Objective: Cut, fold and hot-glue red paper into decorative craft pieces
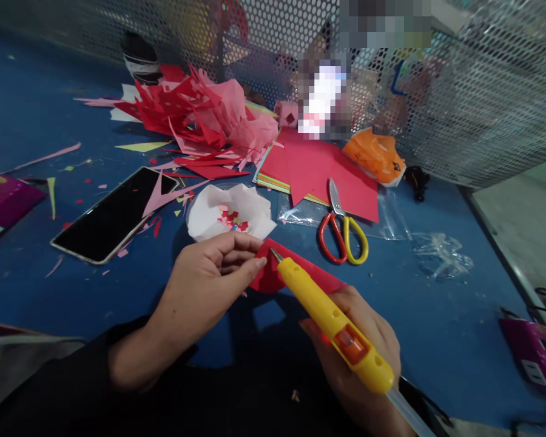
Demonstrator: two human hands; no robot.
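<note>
My left hand (209, 276) pinches the edge of a folded red paper piece (273, 276) just above the blue table (437, 315). My right hand (359, 346) is wrapped round a yellow glue gun (332, 321) with an orange trigger. The gun's metal tip touches the red paper right beside my left thumb. A clear glue stick pokes out of the gun's back end at the lower right.
Red-and-yellow scissors (341, 230) lie on a red paper sheet (318, 170). A white paper cup liner (230, 212) holds confetti. A phone (113, 212) lies to the left, with red and pink scraps (195, 115) behind it. An orange punch (375, 155) and a mesh screen (482, 91) stand at the back.
</note>
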